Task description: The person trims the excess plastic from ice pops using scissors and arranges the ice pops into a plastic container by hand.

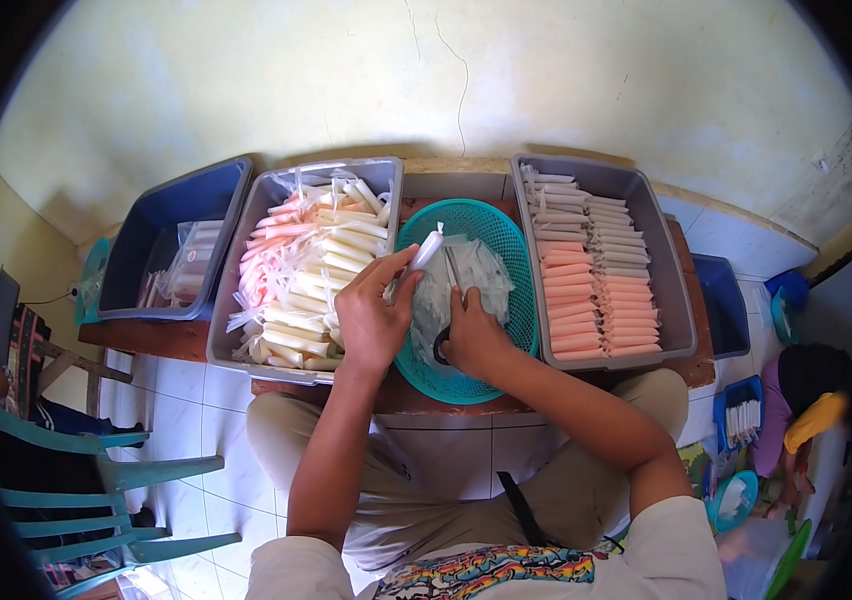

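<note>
My left hand [378, 305] grips a white ice pop tube [427, 248] in clear plastic, its tied end pointing up. Close beside it, my right hand [476, 335] is closed round a pair of scissors [452, 266], blades pointing up and away from me. Both hands are over a round teal basket [514, 260] that holds a heap of clear plastic scraps [481, 275]. Left of the basket stands a grey tub [398, 180] piled with untrimmed pink and pale yellow tubes [326, 255]. On the right, another grey tub [681, 300] holds neat rows of pink and whitish tubes [576, 300].
A dark blue-grey tub [136, 245] with plastic packs is at the far left of the wooden table [166, 340]. A green plastic chair [96, 490] stands at lower left. Another person [816, 410] bends over at far right, near a blue basket [741, 412] and a basin [731, 500].
</note>
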Available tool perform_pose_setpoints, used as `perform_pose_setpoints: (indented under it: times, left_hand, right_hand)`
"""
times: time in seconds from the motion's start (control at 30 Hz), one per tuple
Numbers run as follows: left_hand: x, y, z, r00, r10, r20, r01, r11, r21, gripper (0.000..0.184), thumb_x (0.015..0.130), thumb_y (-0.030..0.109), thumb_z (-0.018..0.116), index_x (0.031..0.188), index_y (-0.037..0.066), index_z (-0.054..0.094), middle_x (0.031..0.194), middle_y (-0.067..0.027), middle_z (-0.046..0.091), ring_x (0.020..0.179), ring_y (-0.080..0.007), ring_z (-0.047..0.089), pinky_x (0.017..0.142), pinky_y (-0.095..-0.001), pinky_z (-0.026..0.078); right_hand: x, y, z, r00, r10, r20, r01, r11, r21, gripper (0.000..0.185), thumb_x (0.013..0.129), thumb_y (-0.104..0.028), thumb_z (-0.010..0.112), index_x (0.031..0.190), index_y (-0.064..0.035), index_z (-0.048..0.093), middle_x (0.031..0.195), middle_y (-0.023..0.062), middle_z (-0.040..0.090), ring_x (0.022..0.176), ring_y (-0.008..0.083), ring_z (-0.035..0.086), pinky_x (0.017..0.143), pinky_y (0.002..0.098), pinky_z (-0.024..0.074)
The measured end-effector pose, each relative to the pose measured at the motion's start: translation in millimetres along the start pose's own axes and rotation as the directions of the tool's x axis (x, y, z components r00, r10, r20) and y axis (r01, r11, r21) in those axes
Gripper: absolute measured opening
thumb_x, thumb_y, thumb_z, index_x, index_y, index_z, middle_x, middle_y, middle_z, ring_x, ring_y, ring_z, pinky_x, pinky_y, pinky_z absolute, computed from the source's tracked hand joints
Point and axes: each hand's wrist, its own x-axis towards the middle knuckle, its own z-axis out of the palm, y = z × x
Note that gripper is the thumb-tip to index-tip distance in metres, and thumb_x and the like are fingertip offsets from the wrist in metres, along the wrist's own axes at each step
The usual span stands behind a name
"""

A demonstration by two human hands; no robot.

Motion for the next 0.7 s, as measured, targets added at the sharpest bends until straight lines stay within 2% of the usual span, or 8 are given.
perform_pose_setpoints:
  times: [0.13, 0.2, 0.3, 0.4, 0.47, 0.5, 0.57, 0.7]
  left_hand:
    - [-1.2, -3.3, 5.3, 1.000, -0.006, -0.012, 0.006, 0.999, -0.052, 0.036, 0.089, 0.001, 0.082, 0.124, 0.007, 0.078, 0.104, -0.0143, 0.080, 0.089, -0.0254, 0.080, 0.075, -0.0374, 0.062]
    - [-1.3, -3.2, 5.5, 1.000, -0.017, 0.010, 0.018, 0.997, -0.078, 0.038, 0.090, 0.001, 0.081, 0.127, 0.006, 0.076, 0.106, -0.0152, 0.081, 0.094, -0.0245, 0.080, 0.079, -0.0358, 0.063]
    - [-0.5, -0.9, 7.3, 0.999, -0.033, 0.043, 0.038, 0.991, -0.129, 0.041, 0.092, -0.001, 0.080, 0.132, 0.005, 0.074, 0.110, -0.0158, 0.081, 0.101, -0.0232, 0.080, 0.084, -0.0345, 0.064]
    - [-1.2, 3.4, 8.5, 0.996, -0.059, 0.069, 0.070, 0.981, -0.180, 0.048, 0.091, -0.003, 0.079, 0.138, 0.004, 0.070, 0.111, -0.0145, 0.079, 0.102, -0.0218, 0.078, 0.084, -0.0355, 0.066]
    - [-1.0, 7.4, 8.2, 0.993, -0.077, 0.085, 0.093, 0.975, -0.203, 0.054, 0.091, -0.005, 0.079, 0.142, 0.004, 0.066, 0.111, -0.0135, 0.078, 0.102, -0.0209, 0.077, 0.083, -0.0361, 0.066]
    - [-0.9, 9.7, 8.5, 0.989, -0.101, 0.111, 0.125, 0.964, -0.234, 0.061, 0.091, -0.007, 0.078, 0.148, 0.005, 0.060, 0.111, -0.0124, 0.076, 0.103, -0.0197, 0.075, 0.085, -0.0363, 0.066]
    - [0.2, 12.6, 11.5, 0.983, -0.115, 0.140, 0.149, 0.953, -0.263, 0.069, 0.091, -0.008, 0.078, 0.154, 0.006, 0.055, 0.110, -0.0114, 0.075, 0.103, -0.0185, 0.073, 0.086, -0.0364, 0.066]
    - [-3.4, 18.7, 25.5, 0.975, -0.119, 0.189, 0.183, 0.912, -0.368, 0.082, 0.092, -0.009, 0.077, 0.163, 0.007, 0.041, 0.111, -0.0116, 0.072, 0.106, -0.0186, 0.072, 0.091, -0.0354, 0.063]
  right_hand:
    - [1.5, 4.7, 3.8, 1.000, -0.030, 0.001, 0.030, 0.999, 0.027, 0.088, 0.086, -0.015, 0.075, 0.154, 0.0168, 0.028, 0.137, 0.0326, 0.042, 0.105, 0.0558, 0.068, 0.092, 0.0558, 0.0586]
    - [0.1, 5.2, 0.8, 0.999, -0.041, 0.006, 0.041, 0.999, 0.027, 0.095, 0.086, -0.019, 0.079, 0.156, 0.0173, 0.026, 0.137, 0.0334, 0.042, 0.106, 0.0572, 0.067, 0.093, 0.0562, 0.0587]
    - [-8.6, 3.9, -8.9, 0.998, -0.057, 0.021, 0.056, 0.997, 0.045, 0.080, 0.088, -0.014, 0.074, 0.151, 0.0150, 0.034, 0.134, 0.0312, 0.047, 0.103, 0.0544, 0.069, 0.092, 0.0545, 0.0586]
    - [-16.2, 12.5, -22.4, 0.968, -0.224, -0.113, 0.233, 0.969, 0.076, 0.074, 0.090, -0.021, 0.078, 0.149, 0.0104, 0.046, 0.124, 0.0290, 0.056, 0.102, 0.0503, 0.070, 0.088, 0.0519, 0.0595]
    - [-21.9, 10.9, -44.2, 0.902, -0.350, -0.252, 0.402, 0.894, 0.198, 0.057, 0.093, -0.017, 0.076, 0.142, 0.0049, 0.057, 0.112, 0.0233, 0.065, 0.097, 0.0382, 0.073, 0.084, 0.0457, 0.0600]
    - [-25.8, 10.1, -53.1, 0.901, -0.350, -0.257, 0.403, 0.894, 0.196, 0.057, 0.093, -0.017, 0.076, 0.142, 0.0049, 0.057, 0.112, 0.0233, 0.065, 0.097, 0.0382, 0.073, 0.084, 0.0457, 0.0600]
    - [-31.7, 10.2, -67.8, 0.907, -0.299, -0.297, 0.404, 0.817, 0.411, 0.048, 0.094, -0.015, 0.078, 0.135, 0.0013, 0.062, 0.111, 0.0182, 0.071, 0.094, 0.0273, 0.075, 0.078, 0.0397, 0.0600]
    - [-38.7, 20.6, -78.5, 0.865, -0.306, -0.398, 0.462, 0.795, 0.392, 0.043, 0.093, -0.018, 0.081, 0.130, -0.0012, 0.066, 0.117, 0.0151, 0.074, 0.094, 0.0231, 0.076, 0.074, 0.0364, 0.0599]
